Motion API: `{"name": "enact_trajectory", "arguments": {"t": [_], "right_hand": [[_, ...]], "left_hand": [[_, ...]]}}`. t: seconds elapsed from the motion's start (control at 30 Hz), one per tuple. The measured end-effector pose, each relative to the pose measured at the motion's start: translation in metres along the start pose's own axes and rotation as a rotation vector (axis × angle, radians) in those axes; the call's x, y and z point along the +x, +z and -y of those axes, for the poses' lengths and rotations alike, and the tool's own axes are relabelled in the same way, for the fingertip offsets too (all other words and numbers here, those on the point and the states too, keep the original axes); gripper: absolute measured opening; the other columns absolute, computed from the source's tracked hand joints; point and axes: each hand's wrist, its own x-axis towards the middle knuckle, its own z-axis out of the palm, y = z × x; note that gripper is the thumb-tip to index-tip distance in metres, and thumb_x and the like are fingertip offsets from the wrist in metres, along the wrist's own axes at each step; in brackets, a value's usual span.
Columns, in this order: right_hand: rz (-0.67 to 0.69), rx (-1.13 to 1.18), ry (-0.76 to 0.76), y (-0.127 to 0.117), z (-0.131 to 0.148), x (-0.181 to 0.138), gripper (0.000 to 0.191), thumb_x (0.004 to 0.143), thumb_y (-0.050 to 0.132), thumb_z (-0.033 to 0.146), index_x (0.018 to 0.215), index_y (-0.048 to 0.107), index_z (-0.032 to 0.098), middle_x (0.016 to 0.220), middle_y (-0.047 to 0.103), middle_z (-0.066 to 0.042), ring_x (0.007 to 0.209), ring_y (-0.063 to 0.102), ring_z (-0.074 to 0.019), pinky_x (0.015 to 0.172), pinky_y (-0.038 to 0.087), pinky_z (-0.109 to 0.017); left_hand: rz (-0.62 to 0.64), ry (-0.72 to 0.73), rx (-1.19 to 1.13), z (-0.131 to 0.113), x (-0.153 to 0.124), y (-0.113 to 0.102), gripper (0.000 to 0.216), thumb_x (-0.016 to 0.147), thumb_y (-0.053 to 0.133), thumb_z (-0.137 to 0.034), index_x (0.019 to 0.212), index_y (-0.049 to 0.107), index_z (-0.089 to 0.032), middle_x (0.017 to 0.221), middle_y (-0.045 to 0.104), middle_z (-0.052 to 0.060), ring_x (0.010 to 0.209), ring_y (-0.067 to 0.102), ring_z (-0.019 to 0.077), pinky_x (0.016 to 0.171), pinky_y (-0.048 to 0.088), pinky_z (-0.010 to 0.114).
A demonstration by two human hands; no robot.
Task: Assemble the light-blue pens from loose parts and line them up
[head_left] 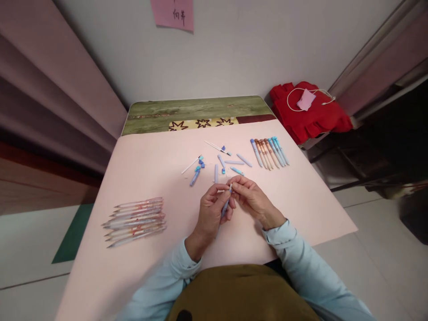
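Observation:
My left hand is closed round a blue pen barrel, its upper end pointing away from me. Fingers of my right hand pinch at that upper end, where a small pale tip shows; the exact part under the fingertips is hidden. Just beyond the hands lie loose lavender pen barrels, a bright blue barrel piece and small blue caps. Thin white refills rest farther left and back. One darker blue barrel lies left of the hands.
A row of pens with blue and brown tops lies at the right. Several clear patterned pens are lined up at the left. Pale paper covers most of the table. Behind its right corner is a red cloth-covered seat with a white cable.

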Motion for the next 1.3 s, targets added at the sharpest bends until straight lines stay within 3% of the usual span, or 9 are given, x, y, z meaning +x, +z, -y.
{"name": "enact_trajectory", "arguments": {"t": [0.37,0.67,0.87,1.07,1.3], "right_hand": [[0.028,-0.065,-0.060,-0.003,0.006,-0.001,0.027,0.079,0.075,0.044,0.087,0.062,0.021,0.069,0.063,0.003,0.051,0.059,-0.0128,0.057,0.049,-0.029],[-0.114,-0.244,-0.206,-0.010,0.010,-0.002,0.023,0.080,0.075,0.040,0.088,0.068,0.020,0.087,0.069,-0.002,0.079,0.062,-0.0130,0.077,0.050,-0.027],[-0.246,-0.230,-0.186,-0.015,0.014,-0.004,0.030,0.074,0.079,0.043,0.088,0.067,0.020,0.078,0.071,-0.001,0.066,0.064,-0.0116,0.066,0.054,-0.025],[-0.173,-0.363,-0.181,-0.017,0.019,-0.012,0.026,0.077,0.077,0.040,0.093,0.075,0.020,0.077,0.072,-0.002,0.072,0.066,-0.0142,0.073,0.056,-0.031],[-0.100,-0.522,-0.263,-0.013,0.025,-0.017,0.021,0.084,0.071,0.034,0.099,0.069,0.019,0.078,0.067,-0.001,0.069,0.062,-0.0122,0.067,0.050,-0.027]], "left_hand": [[0.015,-0.020,-0.024,-0.003,-0.002,0.002,0.019,0.085,0.066,-0.037,0.094,0.056,-0.023,0.060,0.060,-0.004,0.034,0.044,0.0065,0.031,0.023,0.015],[0.011,-0.036,0.011,-0.004,-0.001,0.002,0.021,0.085,0.066,-0.038,0.095,0.056,-0.022,0.059,0.061,-0.004,0.034,0.044,0.0062,0.031,0.023,0.014],[-0.006,-0.034,0.015,-0.004,-0.001,0.002,0.022,0.085,0.066,-0.038,0.095,0.055,-0.021,0.060,0.061,-0.004,0.034,0.044,0.0059,0.031,0.023,0.014],[0.009,-0.030,0.025,-0.002,-0.001,0.001,0.022,0.085,0.066,-0.038,0.096,0.056,-0.022,0.060,0.061,-0.004,0.035,0.045,0.0062,0.031,0.024,0.014],[0.033,-0.019,0.053,0.001,-0.001,0.001,0.020,0.086,0.066,-0.037,0.094,0.056,-0.021,0.061,0.061,-0.004,0.035,0.046,0.0061,0.031,0.023,0.014]]}}
